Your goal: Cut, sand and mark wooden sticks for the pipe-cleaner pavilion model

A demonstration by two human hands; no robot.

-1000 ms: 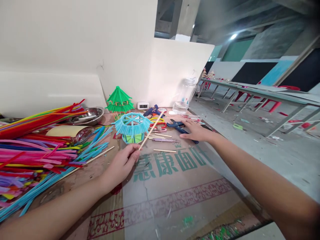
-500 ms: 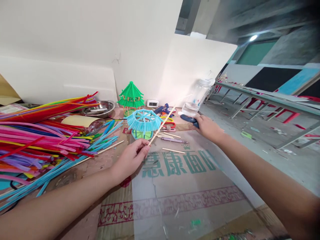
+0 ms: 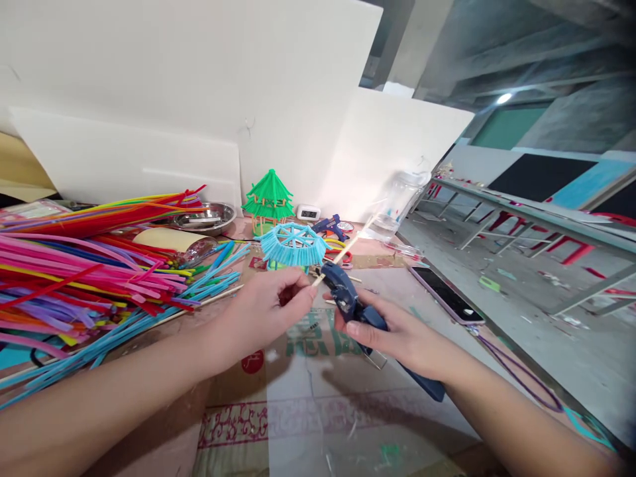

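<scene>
Since half a second earlier, the right hand [image 3: 397, 338] had drawn back from the far table edge, fingers now wrapped around blue pliers [image 3: 348, 301]. Its jaws met the thin wooden stick [image 3: 342, 254], which the left hand [image 3: 268, 311] pinched between thumb and fingertips. Just behind stood the blue pipe-cleaner pavilion [image 3: 292, 244]; a phone [image 3: 444, 296] lay at right.

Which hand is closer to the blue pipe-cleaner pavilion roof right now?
Left. The left hand pinches a thin wooden stick just below the blue roof. The right hand, gripping dark blue pliers, sits lower and further right of it.
</scene>
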